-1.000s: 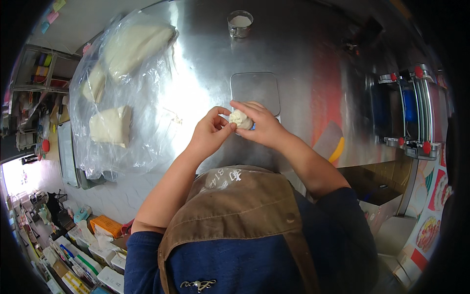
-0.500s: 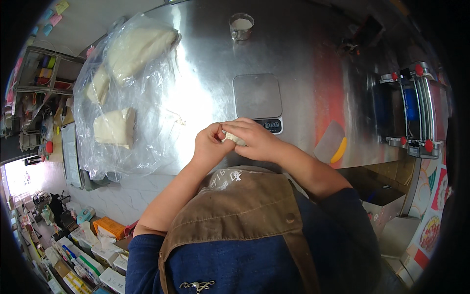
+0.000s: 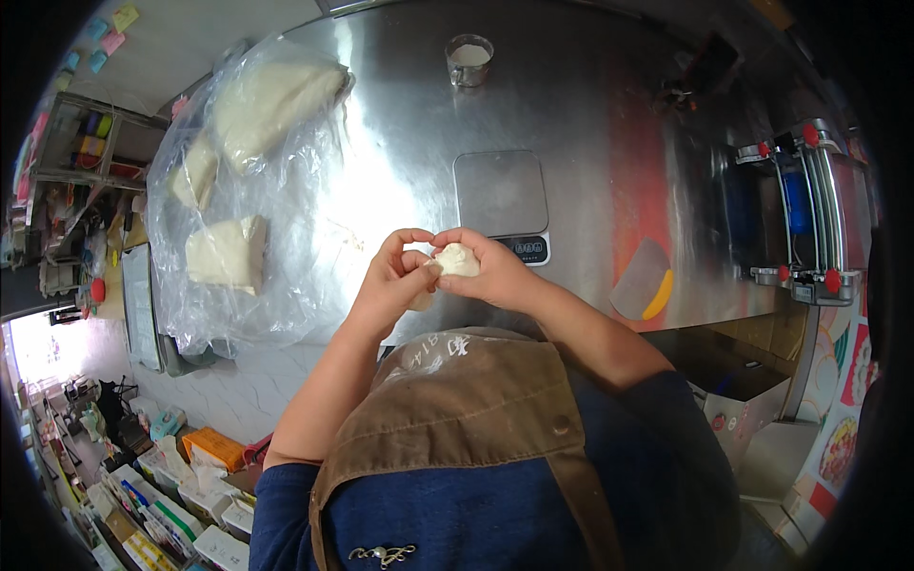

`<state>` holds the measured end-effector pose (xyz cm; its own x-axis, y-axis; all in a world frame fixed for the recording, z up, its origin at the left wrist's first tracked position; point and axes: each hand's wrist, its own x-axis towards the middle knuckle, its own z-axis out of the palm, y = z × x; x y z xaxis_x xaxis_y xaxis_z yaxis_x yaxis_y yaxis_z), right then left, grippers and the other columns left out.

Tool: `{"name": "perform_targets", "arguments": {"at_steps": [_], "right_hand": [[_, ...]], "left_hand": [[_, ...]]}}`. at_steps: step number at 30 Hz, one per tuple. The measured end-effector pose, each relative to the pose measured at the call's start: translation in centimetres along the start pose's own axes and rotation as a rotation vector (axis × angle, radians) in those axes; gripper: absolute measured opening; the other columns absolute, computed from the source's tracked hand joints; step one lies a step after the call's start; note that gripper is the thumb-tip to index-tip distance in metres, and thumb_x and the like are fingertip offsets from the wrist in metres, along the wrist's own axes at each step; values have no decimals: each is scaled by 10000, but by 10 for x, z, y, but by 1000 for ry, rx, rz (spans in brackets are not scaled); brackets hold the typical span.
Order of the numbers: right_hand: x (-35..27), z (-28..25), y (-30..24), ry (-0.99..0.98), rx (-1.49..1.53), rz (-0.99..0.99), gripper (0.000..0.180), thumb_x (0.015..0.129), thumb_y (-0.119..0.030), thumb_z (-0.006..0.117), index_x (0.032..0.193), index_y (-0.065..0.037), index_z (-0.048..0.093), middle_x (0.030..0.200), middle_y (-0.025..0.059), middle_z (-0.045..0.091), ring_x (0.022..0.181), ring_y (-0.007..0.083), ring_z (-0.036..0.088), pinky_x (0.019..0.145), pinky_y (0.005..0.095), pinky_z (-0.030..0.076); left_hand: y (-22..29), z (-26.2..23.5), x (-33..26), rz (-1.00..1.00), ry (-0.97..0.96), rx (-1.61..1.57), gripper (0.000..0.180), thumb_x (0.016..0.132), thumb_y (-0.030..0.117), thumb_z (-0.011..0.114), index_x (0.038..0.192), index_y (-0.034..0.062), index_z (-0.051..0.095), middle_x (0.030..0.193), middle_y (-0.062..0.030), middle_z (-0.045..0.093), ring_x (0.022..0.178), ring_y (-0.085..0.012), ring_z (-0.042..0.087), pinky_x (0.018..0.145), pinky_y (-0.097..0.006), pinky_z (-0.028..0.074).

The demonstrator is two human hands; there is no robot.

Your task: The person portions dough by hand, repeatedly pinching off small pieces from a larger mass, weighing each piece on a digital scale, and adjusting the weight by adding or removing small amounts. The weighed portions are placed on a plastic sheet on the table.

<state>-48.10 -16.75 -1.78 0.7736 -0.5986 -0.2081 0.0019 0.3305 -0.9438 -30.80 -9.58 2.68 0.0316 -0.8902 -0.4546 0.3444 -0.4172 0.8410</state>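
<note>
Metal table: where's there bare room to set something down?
Bare patches lie between the cup and scale, and right of the scale, beyond the scraper. Plastic and dough crowd the left; left hand and right hand, on a small piece, crowd the near middle.

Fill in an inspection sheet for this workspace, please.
Surface: shiny metal table.
Job's things: small dough piece in the hands; larger dough pieces with clear plastic around them; scale beyond the hands.
Clutter: cup of white powder; scraper with yellow edge.
Hands: left hand pinches the dough's edge; right hand cups it.
Cables: none clearly made out.
Surroundings: machine with red knobs right; shelves left; orange box lower left.
</note>
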Motion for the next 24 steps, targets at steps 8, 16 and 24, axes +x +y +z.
{"name": "perform_targets", "arguments": {"at_steps": [8,16,24], "right_hand": [[-5,-3,5,-16,-114,79,727,729,-165,826,1341,-36,455,1189,123,587,1093,207,577,941,322,475],[-11,1,6,-19,-173,154,673,717,-79,696,1345,-38,459,1200,136,590,1088,224,586,930,328,478],[-23,16,6,174,-533,-107,567,707,-66,657,1256,-28,521,1146,163,615,1069,302,597,918,382,482]], "left_hand": [[-7,-22,-1,-150,-214,163,481,782,-51,568,1256,29,591,861,29,592,695,-44,527,572,-201,408],[-15,-11,-6,282,-140,1082,393,869,117,647,1236,-4,576,907,-114,656,787,-227,640,672,-362,507],[-9,3,-14,457,-118,1620,195,916,134,578,1072,18,590,881,-151,617,840,-325,638,714,-432,512]]}}
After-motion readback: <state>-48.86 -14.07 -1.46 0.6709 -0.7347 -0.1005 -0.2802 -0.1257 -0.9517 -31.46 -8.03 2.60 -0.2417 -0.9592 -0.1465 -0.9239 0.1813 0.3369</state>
